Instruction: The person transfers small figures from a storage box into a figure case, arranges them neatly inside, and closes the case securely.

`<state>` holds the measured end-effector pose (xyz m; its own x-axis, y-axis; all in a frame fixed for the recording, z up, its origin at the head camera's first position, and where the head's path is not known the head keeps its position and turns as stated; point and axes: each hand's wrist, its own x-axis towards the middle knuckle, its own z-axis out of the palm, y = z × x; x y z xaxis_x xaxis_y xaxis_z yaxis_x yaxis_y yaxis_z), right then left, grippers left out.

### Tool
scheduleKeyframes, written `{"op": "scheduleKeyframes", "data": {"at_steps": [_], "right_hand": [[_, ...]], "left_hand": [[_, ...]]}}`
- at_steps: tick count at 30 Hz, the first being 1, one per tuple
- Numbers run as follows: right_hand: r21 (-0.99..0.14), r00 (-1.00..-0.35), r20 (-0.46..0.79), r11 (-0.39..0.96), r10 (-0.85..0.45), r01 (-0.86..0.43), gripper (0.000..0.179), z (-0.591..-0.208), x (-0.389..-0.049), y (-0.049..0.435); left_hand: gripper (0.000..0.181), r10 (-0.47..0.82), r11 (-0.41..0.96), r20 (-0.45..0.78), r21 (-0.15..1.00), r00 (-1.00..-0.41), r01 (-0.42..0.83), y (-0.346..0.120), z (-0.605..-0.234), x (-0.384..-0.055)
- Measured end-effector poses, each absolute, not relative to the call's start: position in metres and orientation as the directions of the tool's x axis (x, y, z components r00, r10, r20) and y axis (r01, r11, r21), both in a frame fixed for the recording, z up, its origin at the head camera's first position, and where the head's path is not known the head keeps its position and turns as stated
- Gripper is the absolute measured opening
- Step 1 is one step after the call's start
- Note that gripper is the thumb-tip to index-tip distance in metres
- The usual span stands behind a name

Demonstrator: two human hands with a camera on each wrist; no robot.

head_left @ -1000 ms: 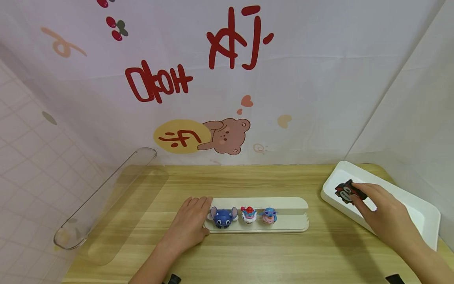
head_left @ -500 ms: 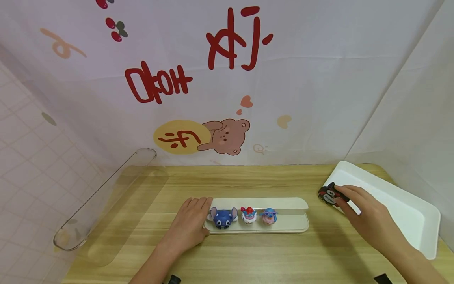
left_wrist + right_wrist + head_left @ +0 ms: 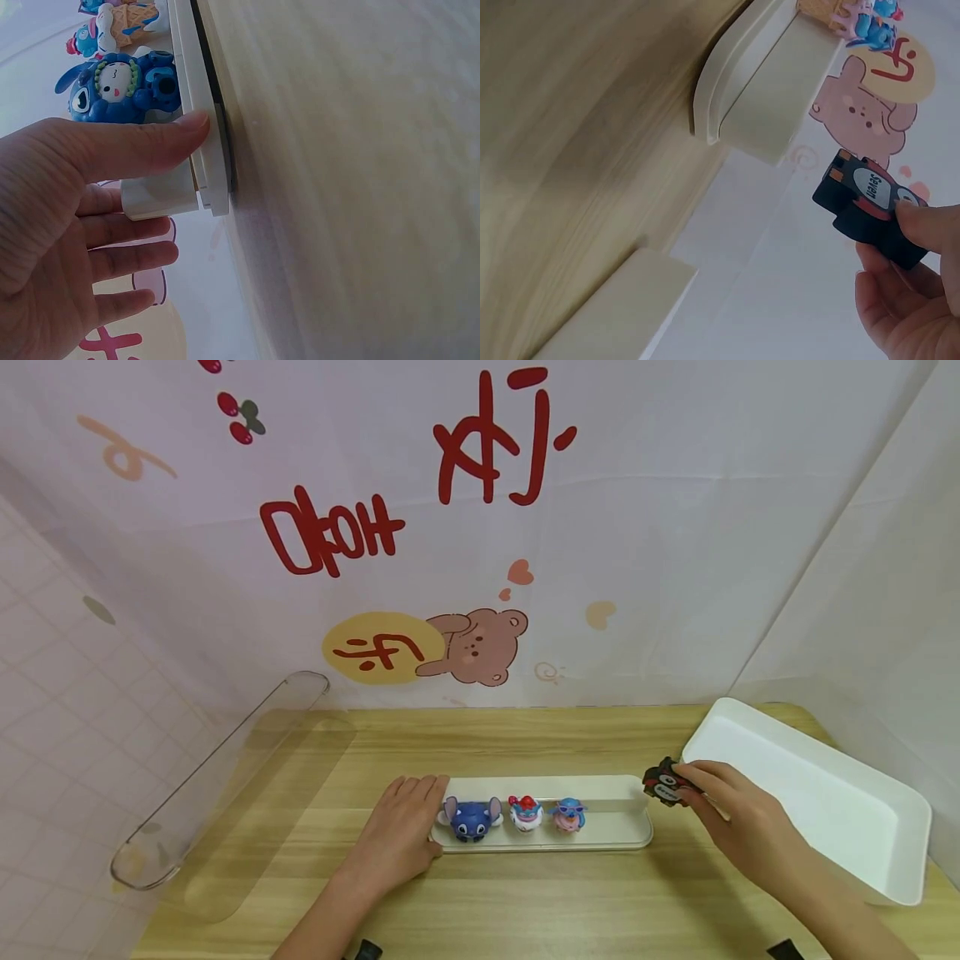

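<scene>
My right hand (image 3: 738, 810) pinches a black and red figure (image 3: 874, 202) marked "Seven" between thumb and fingers. It hangs at the right end of a long cream two-level display stand (image 3: 611, 833), apart from it in the right wrist view. My left hand (image 3: 401, 825) holds the stand's left end, thumb (image 3: 161, 146) on the front edge and fingers behind the raised step. On the lower step stand a big-eared blue figurine (image 3: 471, 820), a white figurine with a red top (image 3: 527, 814) and a blue figurine with sunglasses (image 3: 569, 815).
A white rectangular tray (image 3: 832, 810) lies slanted at the right, just beyond my right hand. At the left stands a long clear plastic cover (image 3: 247, 793). A printed cloth (image 3: 645, 527) hangs behind the wooden table (image 3: 540, 910).
My right hand has carried the black and red figure leftward, from over the white tray to the stand's right end. The left hand stays on the stand.
</scene>
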<state>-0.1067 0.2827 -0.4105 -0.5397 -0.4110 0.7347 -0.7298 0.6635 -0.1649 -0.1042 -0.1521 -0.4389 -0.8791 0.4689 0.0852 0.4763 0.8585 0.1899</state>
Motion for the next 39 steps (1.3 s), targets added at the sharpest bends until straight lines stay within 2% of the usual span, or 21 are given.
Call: {"op": "scheduleKeyframes", "data": {"at_steps": [5,21,23,30,39], "right_hand": [[-0.178,-0.546,0.719,0.646,-0.43,-0.743,0.051,-0.413,-0.105,0.273],[-0.126,-0.431,0.731,0.517,-0.529,-0.847,0.041,-0.427,-0.112,0.251],[-0.137,-0.444,0.716,0.514,-0.54,-0.846,0.04,-0.43,-0.112,0.25],[-0.165,-0.553,0.601,0.587,-0.577,-0.792,0.042,-0.437,-0.108,0.25],[-0.159,-0.532,0.61,0.567,-0.587,-0.808,0.042,-0.443,-0.111,0.246]], "left_hand": [[0.091,0.465,0.86,0.087,0.194,-0.881,0.473,-0.153,-0.439,-0.104],[0.091,0.472,0.854,0.103,0.194,-0.875,0.483,-0.152,-0.439,-0.103],[0.091,0.472,0.854,0.104,0.193,-0.876,0.483,-0.152,-0.439,-0.104],[0.091,0.472,0.855,0.109,0.187,-0.875,0.484,-0.152,-0.44,-0.104],[0.091,0.472,0.857,0.11,0.176,-0.875,0.485,-0.153,-0.44,-0.105]]}}
